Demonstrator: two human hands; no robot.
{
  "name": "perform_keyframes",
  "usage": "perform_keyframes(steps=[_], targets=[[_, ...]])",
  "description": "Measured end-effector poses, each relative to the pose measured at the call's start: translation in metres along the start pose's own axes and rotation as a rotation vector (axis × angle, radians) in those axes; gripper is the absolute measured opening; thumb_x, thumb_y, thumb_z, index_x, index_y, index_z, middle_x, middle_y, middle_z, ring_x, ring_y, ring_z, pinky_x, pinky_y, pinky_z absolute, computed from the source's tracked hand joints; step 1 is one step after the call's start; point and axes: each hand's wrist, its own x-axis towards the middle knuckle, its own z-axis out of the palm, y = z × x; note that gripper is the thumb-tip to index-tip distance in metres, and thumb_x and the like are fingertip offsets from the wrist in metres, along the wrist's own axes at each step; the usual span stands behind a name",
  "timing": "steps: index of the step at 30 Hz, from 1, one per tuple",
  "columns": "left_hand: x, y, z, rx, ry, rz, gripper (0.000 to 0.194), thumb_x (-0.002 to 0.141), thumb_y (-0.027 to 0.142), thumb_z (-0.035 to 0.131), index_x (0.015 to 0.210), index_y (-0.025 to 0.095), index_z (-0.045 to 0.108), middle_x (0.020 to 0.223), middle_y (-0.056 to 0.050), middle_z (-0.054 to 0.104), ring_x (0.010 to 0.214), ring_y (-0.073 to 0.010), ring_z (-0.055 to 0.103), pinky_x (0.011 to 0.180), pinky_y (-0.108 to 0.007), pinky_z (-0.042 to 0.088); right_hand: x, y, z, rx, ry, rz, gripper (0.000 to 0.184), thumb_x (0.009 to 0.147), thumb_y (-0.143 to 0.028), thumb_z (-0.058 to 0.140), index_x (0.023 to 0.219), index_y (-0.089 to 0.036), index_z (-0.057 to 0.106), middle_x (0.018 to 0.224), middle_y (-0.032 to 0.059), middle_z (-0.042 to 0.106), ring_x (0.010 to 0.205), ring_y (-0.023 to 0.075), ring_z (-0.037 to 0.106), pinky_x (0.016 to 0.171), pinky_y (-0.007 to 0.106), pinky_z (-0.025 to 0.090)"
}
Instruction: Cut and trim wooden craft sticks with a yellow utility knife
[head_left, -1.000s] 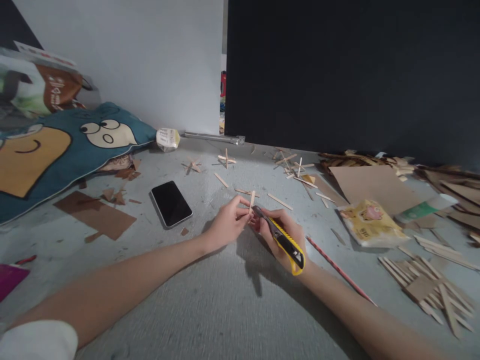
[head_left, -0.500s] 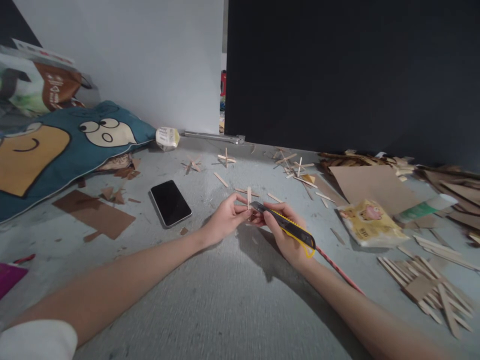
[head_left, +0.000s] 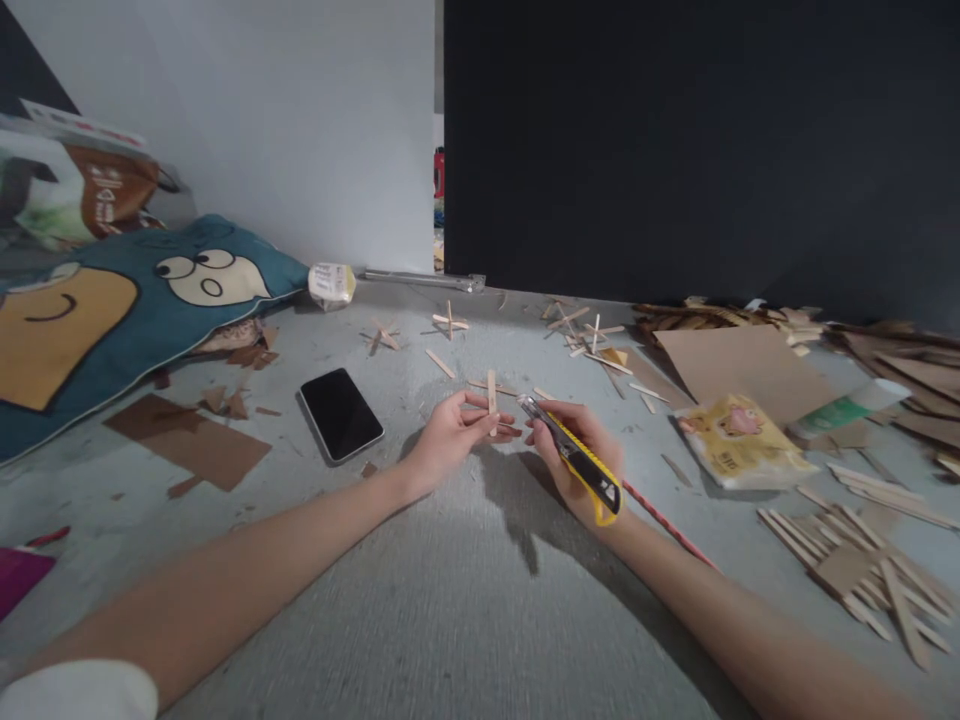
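Observation:
Between the thumb and fingers of my left hand point(head_left: 448, 440) a wooden craft stick point(head_left: 492, 390) is pinched, standing upright. My right hand point(head_left: 581, 450) is closed around a black and yellow utility knife point(head_left: 577, 455). The knife's metal tip points up and left, a short gap away from the stick. Beyond my hands, loose sticks point(head_left: 440, 363) and small crossed-stick pieces point(head_left: 450, 322) lie on the grey surface. A black phone point(head_left: 341, 415) rests left of my left hand.
A yellow packet point(head_left: 739, 440) and a green-and-white tube point(head_left: 851, 408) lie to the right, by cardboard sheets point(head_left: 739, 365). Nearer is a pile of sticks point(head_left: 847, 570). A blue cushion point(head_left: 142, 310) and brown cardboard point(head_left: 187, 440) are at left. Upright white and black panels point(head_left: 697, 150) stand behind.
The knife tip has drawn back from the stick, and its handle has turned in my right hand. My left hand still holds the stick, now slightly farther left in view.

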Motion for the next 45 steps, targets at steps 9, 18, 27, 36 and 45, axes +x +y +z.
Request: perform_keyframes(steps=[9,18,27,36,45], targets=[[0.000,0.001,0.001,0.109,0.057,0.023,0.042,0.079,0.047,0.088,0.092,0.015,0.063,0.087,-0.009,0.078,0.078,-0.0207,0.078,0.082,-0.037,0.062,-0.004,-0.012,0.000,-0.034,-0.117,-0.039,0.021,0.096,-0.038,0.067,0.110,-0.023,0.062,0.064,-0.0033,0.069,0.047,0.0119,0.060,0.047,0.022,0.047],[0.001,0.003,0.001,0.368,0.114,0.085,0.034,0.085,0.049,0.077,0.090,0.017,0.066,0.075,-0.002,0.068,0.063,-0.0145,0.065,0.065,-0.029,0.054,0.005,0.003,-0.004,-0.141,0.065,-0.086,0.030,0.104,-0.041,0.056,0.126,-0.023,0.064,0.071,-0.0018,0.070,0.047,0.0123,0.059,0.052,0.026,0.051],[-0.005,0.002,0.006,0.611,-0.047,0.081,0.016,0.092,0.031,0.065,0.088,0.018,0.071,0.070,-0.002,0.068,0.065,-0.0157,0.064,0.065,-0.028,0.050,0.013,0.010,-0.002,-0.179,-0.241,-0.172,0.017,0.098,-0.039,0.064,0.099,-0.023,0.063,0.086,0.0033,0.070,0.070,0.0180,0.065,0.066,0.029,0.052],[-0.003,0.000,0.003,0.489,0.084,0.066,0.029,0.083,0.043,0.077,0.087,0.020,0.060,0.070,-0.002,0.071,0.066,-0.0178,0.068,0.064,-0.028,0.049,0.015,0.022,0.001,-0.064,-0.301,-0.030,0.022,0.095,-0.043,0.063,0.090,-0.022,0.058,0.068,-0.0031,0.060,0.059,0.0141,0.053,0.057,0.025,0.043],[-0.005,0.006,0.009,0.471,0.011,0.141,0.042,0.086,0.059,0.074,0.094,0.019,0.068,0.083,-0.004,0.073,0.078,-0.0187,0.067,0.073,-0.030,0.051,0.014,0.014,0.003,-0.022,-0.227,-0.035,0.025,0.092,-0.046,0.067,0.087,-0.022,0.061,0.071,-0.0018,0.064,0.058,0.0137,0.057,0.057,0.025,0.046]])
